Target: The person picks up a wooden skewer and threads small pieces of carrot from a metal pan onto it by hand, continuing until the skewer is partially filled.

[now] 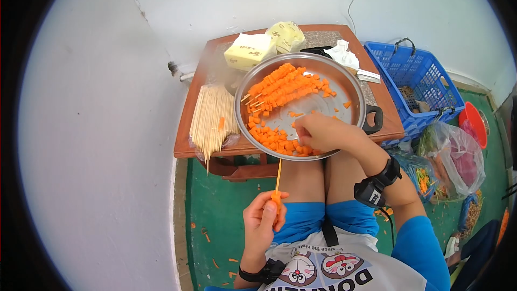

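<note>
My left hand (pixel 263 221) is above my lap, closed on a thin wooden skewer (pixel 278 175) with an orange carrot cube threaded near my fingers. My right hand (pixel 321 131) reaches into the big metal pan (pixel 344 83) and pinches at the loose carrot cubes (pixel 272 139) heaped along its near rim. Several finished carrot skewers (pixel 285 87) lie in a row in the far half of the pan. Whether my right fingers hold a cube is hidden.
The pan sits on a small wooden table (pixel 383 102). A bundle of bare skewers (pixel 213 118) lies at its left, yellow packets (pixel 250 50) behind. A blue basket (pixel 417 83), plastic bags (pixel 455 156) and a red bowl (pixel 475 123) stand right. A white wall is left.
</note>
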A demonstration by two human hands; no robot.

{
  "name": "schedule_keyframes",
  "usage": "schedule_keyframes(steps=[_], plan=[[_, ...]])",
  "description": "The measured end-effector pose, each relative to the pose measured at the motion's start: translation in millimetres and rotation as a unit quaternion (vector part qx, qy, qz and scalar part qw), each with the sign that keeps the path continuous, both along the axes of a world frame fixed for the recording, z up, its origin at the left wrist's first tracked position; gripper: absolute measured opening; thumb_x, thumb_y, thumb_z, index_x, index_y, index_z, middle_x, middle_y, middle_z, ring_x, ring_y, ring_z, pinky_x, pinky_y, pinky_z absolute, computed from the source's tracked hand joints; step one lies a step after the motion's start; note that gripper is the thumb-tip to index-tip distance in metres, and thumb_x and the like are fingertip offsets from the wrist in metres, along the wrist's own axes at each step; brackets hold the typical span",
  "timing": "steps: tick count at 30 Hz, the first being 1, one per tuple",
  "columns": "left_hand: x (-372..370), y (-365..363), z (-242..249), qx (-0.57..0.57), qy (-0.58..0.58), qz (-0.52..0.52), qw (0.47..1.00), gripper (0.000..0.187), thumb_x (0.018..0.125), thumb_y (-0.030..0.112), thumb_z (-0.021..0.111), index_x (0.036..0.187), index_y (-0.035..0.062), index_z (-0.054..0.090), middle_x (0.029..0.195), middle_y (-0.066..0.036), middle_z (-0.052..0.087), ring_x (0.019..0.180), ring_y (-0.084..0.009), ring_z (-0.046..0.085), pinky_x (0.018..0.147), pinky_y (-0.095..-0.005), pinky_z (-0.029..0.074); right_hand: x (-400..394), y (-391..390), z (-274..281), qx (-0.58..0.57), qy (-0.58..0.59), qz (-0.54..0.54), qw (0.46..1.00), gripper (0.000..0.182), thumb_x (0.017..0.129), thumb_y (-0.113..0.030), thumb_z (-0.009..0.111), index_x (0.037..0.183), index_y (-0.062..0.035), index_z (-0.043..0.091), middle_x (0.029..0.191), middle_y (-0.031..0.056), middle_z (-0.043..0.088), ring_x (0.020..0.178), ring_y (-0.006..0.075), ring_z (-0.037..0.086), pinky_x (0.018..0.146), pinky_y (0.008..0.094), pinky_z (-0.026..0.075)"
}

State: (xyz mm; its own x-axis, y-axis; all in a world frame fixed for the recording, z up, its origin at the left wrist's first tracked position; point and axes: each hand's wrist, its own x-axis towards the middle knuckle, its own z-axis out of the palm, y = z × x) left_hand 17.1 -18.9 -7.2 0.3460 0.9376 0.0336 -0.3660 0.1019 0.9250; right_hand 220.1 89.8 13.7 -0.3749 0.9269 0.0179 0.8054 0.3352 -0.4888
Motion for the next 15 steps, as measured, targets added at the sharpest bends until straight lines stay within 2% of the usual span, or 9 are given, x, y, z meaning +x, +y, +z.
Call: schedule_keyframes(steps=[2,4,5,7,8,11,12,13,15], plan=[[0.0,-0.5,0.4,-0.001,0.003,0.005,1.0,0.029,0.085,0.022,0.041,0.094,-0.0047,0.047,0.052,-0.002,0.04,0.041,-0.0042,0.032,0.037,-0.0153,0.023,3.0,-0.5,1.1,0.0,0.056,-0.018,0.998,0.003,0.066,-0.004,0.052,0.067,-0.0017,0.05,0.067,0.0108,0.056,0.06,0.0228,0.053,0.054,0.0309,0.042],[0.9,-1.1,0.2,-0.003,0.006,0.009,1.0,0.03,0.085,0.022,0.041,0.094,-0.0047,0.047,0.052,-0.002,0.04,0.041,-0.0042,0.032,0.038,-0.0153,0.023,7.0,-6.1,9.0,0.094,0.167,-0.056,0.98,0.006,0.07,-0.003,0.051,0.074,-0.0001,0.053,0.071,0.0083,0.056,0.061,0.0177,0.053,0.055,0.0274,0.045],[1.8,-1.3,0.1,-0.009,0.008,0.011,1.0,0.03,0.085,0.023,0.04,0.094,-0.0048,0.047,0.052,-0.002,0.039,0.041,-0.0042,0.031,0.038,-0.0153,0.023,8.3,-11.3,12.9,0.094,0.167,-0.057,0.98,0.006,0.07,-0.003,0.051,0.074,-0.0001,0.053,0.071,0.0083,0.056,0.061,0.0177,0.053,0.055,0.0274,0.045],[3.7,-0.9,0.8,-0.013,0.01,0.012,1.0,0.03,0.085,0.023,0.04,0.094,-0.0048,0.048,0.052,-0.001,0.039,0.041,-0.0041,0.031,0.038,-0.0153,0.023,8.3,-27.2,20.9,-0.033,0.455,-0.073,0.887,0.015,0.075,-0.004,0.05,0.087,0.0032,0.054,0.075,0.0073,0.053,0.062,0.0127,0.053,0.055,0.0244,0.047],[5.0,-0.7,1.5,-0.003,0.024,0.011,1.0,0.03,0.085,0.023,0.04,0.094,-0.0049,0.048,0.052,-0.001,0.039,0.041,-0.0039,0.031,0.038,-0.0153,0.022,8.6,-36.5,27.3,-0.032,0.456,-0.074,0.887,0.015,0.075,-0.004,0.05,0.087,0.0032,0.054,0.075,0.0073,0.053,0.062,0.0127,0.053,0.055,0.0244,0.047],[9.1,-1.4,1.9,0.006,0.037,0.003,0.999,0.029,0.085,0.022,0.04,0.094,-0.0052,0.048,0.052,-0.001,0.039,0.042,-0.0035,0.031,0.038,-0.0153,0.022,4.9,-65.9,33.8,-0.128,0.609,-0.096,0.776,0.019,0.079,-0.009,0.048,0.092,0.0045,0.052,0.075,0.0062,0.053,0.061,0.0091,0.052,0.052,0.0235,0.05],[10.6,-2.1,2.0,0.004,0.036,-0.005,0.999,0.028,0.085,0.02,0.04,0.094,-0.0055,0.048,0.053,-0.001,0.04,0.042,-0.0032,0.031,0.039,-0.0153,0.022,4.1,-72.8,29.7,-0.127,0.611,-0.099,0.775,0.019,0.079,-0.009,0.048,0.092,0.0045,0.052,0.075,0.0062,0.053,0.061,0.0091,0.052,0.052,0.0235,0.05],[13.3,-3.0,3.5,0.003,0.038,-0.008,0.999,0.028,0.085,0.02,0.04,0.094,-0.0055,0.048,0.053,-0.001,0.04,0.042,-0.0032,0.031,0.039,-0.0153,0.022,3.6,-78.9,25.3,-0.144,0.649,-0.084,0.743,0.019,0.079,-0.009,0.048,0.092,0.0043,0.052,0.076,0.0072,0.054,0.061,0.0094,0.052,0.051,0.0237,0.05],[19.4,-5.2,7.0,0.053,0.11,0.007,0.992,0.036,0.084,0.029,0.041,0.089,-0.0051,0.049,0.05,-0.002,0.04,0.04,-0.0039,0.031,0.036,-0.0153,0.022,1.1,-88.7,18.2,-0.158,0.704,-0.06,0.69,0.019,0.08,-0.008,0.047,0.094,0.0039,0.05,0.078,0.01,0.055,0.061,0.0103,0.053,0.049,0.0243,0.05]])
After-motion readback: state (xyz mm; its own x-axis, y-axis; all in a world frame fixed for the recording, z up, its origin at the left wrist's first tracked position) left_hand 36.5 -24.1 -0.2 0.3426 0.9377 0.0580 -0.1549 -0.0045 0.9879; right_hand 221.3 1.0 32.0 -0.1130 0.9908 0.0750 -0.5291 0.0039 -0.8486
